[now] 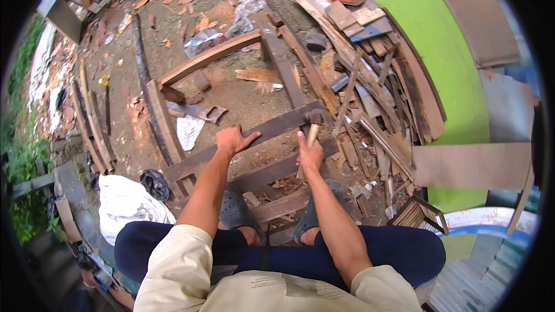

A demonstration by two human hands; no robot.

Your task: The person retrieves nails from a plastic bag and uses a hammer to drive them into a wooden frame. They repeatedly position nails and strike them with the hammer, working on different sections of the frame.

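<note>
A wooden frame of nailed boards lies on the ground before me, with a dark plank [272,127] across its near part. My left hand [233,140] is closed over that plank, its thumb stretched along the wood. In my right hand [310,155] is a hammer [313,133], gripped by its light wooden handle. The hammer's dark head is up, at the plank's right end; whether it touches the wood I cannot tell. Nearer to me runs a second dark board [277,172]. Inside the frame, at its left side, lies a handsaw [199,112] with a wooden handle.
Scrap wood [370,75] is heaped on the right, beside a green panel [430,52]. At left are a white cloth [127,202], a black plastic bag [155,184] and loose sticks [92,121]. Clear plastic [203,42] lies beyond the frame. My shoes [231,211] stand close to the boards.
</note>
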